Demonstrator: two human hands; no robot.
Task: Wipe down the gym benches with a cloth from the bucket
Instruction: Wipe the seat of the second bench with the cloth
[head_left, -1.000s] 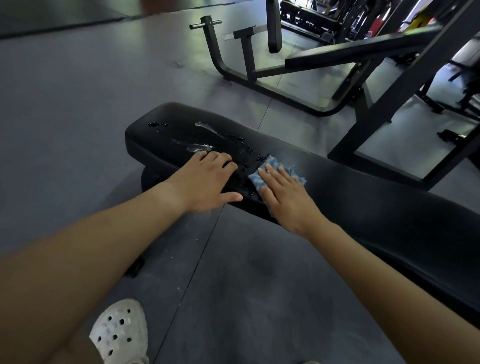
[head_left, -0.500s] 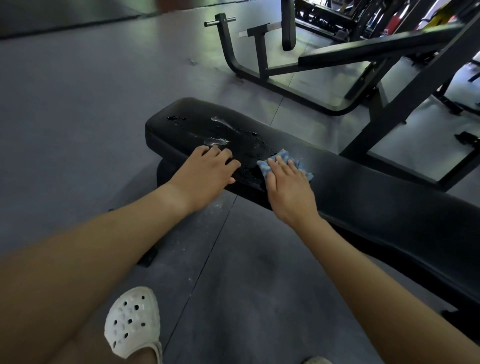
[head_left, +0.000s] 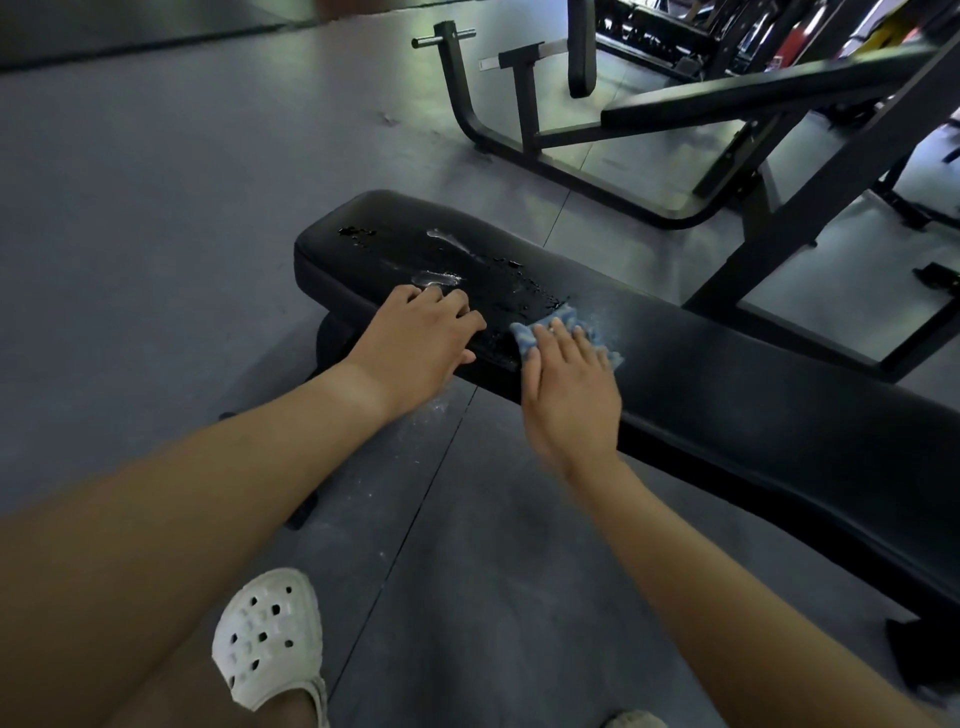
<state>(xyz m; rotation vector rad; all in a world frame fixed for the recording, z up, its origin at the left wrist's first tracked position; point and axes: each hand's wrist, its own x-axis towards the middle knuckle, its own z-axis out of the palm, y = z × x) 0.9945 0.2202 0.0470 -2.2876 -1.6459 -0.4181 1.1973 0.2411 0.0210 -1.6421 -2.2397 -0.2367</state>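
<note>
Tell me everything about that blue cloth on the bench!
The blue cloth is small, soft-looking and mottled blue and white, bunched rather than flat. It lies on the black bench pad, near its front edge, beside the wet patch. The right hand presses flat on it, hiding its middle; only its edges peek out.

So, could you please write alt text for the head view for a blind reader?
A person's right hand presses a blue cloth flat on a black padded gym bench, while the left hand rests on its near edge beside water droplets. A white perforated clog stands on the grey floor; black metal equipment frames stand behind.
</note>
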